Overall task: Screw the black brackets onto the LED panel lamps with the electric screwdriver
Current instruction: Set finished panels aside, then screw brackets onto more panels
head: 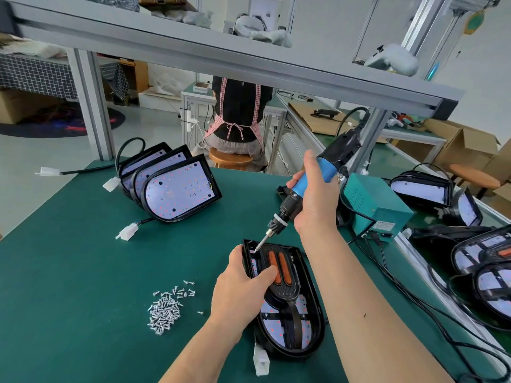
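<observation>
Green counter (83, 272) in a workshop: a bracket screw was going in at a lamp's far corner.

Left of the work lay a heap of loose screws (164, 313). Beside it the left hand (240, 288) gripped the left edge of the lamp (304, 308), thumb pressed on the black bracket (284, 290), pinning both to the counter in front of the person. The lamp lay board side up, its long axis running away from the person: flat end far and slightly left, rounded end and white plug (261, 362) near. The right hand (315, 197) was wrapped round the blue screwdriver (290, 204), whose bit touched the far left corner while the tool leaned up to the right. It would likely work best stood straighter over the screw and pushed firmly, with the bracket kept from shifting.
</observation>
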`<action>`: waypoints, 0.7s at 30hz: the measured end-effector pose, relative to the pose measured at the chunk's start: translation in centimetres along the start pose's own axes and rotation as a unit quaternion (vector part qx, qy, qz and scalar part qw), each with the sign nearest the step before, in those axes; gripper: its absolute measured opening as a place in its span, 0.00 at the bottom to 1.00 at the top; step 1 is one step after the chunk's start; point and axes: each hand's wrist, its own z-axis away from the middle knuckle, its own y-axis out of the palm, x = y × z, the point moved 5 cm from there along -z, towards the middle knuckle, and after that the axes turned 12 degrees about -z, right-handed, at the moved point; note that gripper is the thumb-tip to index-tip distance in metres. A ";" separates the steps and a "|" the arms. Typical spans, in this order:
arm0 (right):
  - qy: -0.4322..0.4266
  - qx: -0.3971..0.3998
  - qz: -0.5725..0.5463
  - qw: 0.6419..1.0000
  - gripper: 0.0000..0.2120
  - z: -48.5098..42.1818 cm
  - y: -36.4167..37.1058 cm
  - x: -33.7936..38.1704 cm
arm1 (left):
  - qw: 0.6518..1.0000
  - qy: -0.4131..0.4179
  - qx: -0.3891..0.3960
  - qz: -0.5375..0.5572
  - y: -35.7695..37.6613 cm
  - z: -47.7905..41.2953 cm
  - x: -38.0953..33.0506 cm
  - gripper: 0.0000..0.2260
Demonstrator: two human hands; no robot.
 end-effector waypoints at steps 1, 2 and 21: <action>-0.003 0.007 0.006 1.000 0.14 0.1 0.3 0.0 | 1.000 0.000 -0.001 -0.001 0.0 0.0 0.0 0.12; -0.004 0.015 0.011 1.000 0.13 0.1 0.5 0.0 | 1.000 0.001 -0.002 -0.002 0.0 0.0 0.0 0.12; -0.054 0.075 0.061 0.994 0.11 1.4 2.6 0.4 | 1.000 -0.009 0.005 -0.012 0.0 0.1 -0.1 0.19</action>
